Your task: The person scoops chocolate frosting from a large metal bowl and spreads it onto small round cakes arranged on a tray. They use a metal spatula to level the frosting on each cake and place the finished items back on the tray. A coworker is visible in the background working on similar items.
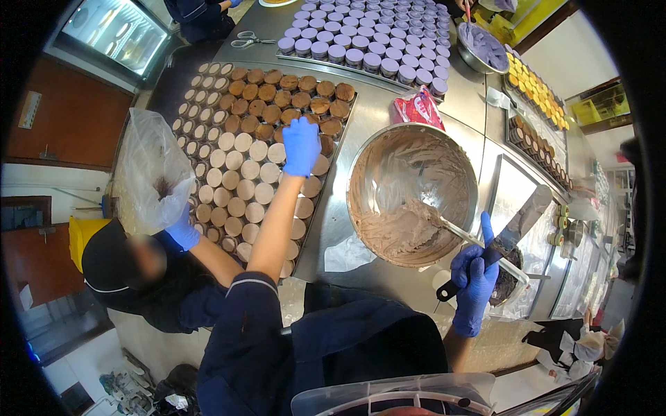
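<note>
My left hand [302, 148], in a blue glove, is over the right part of a tray of round, filled jars [258, 150]; some tops are dark brown, others pale beige. Its fingertips are bunched over the jars, and whether anything is between them cannot be told. Gloved in blue too, my right hand [474, 291] grips the black handle of a cream-smeared metal spatula [525, 213], its index finger raised. Beside it, a large steel bowl [359, 171] holds brown cream [400, 229]. A long pale-handled utensil [463, 234] leans out of the bowl, passing near my right hand.
At the left, a co-worker's gloved hand [183, 231] holds a clear plastic bag [156, 166] by the tray. Purple-topped jars [372, 61] stand beyond, near scissors [251, 40] and a bowl of purple cream [484, 47]. A red packet [419, 108] touches the steel bowl's far side.
</note>
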Tool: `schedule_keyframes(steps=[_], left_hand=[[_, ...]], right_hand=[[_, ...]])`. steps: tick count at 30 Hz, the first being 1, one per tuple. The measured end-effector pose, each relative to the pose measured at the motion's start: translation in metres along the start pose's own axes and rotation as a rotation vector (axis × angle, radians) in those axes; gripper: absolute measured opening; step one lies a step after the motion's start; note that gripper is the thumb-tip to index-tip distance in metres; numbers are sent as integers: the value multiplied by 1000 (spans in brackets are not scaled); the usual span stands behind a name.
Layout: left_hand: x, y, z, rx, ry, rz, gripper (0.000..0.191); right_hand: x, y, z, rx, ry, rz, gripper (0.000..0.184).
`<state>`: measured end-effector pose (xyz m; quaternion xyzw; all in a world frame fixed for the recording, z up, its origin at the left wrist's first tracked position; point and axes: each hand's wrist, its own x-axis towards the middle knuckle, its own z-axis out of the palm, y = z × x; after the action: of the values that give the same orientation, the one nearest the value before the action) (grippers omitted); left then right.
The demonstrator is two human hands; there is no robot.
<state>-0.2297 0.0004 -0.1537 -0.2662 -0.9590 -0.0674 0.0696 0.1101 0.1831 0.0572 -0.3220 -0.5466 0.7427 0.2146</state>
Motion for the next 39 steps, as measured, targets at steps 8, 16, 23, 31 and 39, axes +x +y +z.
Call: schedule_keyframes(steps=[8,16,23,31,39], left_hand=[[31,-14,43,140,-126,54,19],[-70,34,-163,-578,351,-32,19],[-154,112,-272,-791,190,269,19],[-179,110,-216,-1834,-661,-24,62],[-218,42,-137,-2312,-482,-517,45]], right_hand=[[-12,-4,7,3,-103,-4,74],[-18,14,28,-161,-53,91,50],[-16,43,44,-277,-300,-189,77],[-18,13,21,-610,-752,-176,68],[27,-19,-18,-1292,-440,-161,21]])
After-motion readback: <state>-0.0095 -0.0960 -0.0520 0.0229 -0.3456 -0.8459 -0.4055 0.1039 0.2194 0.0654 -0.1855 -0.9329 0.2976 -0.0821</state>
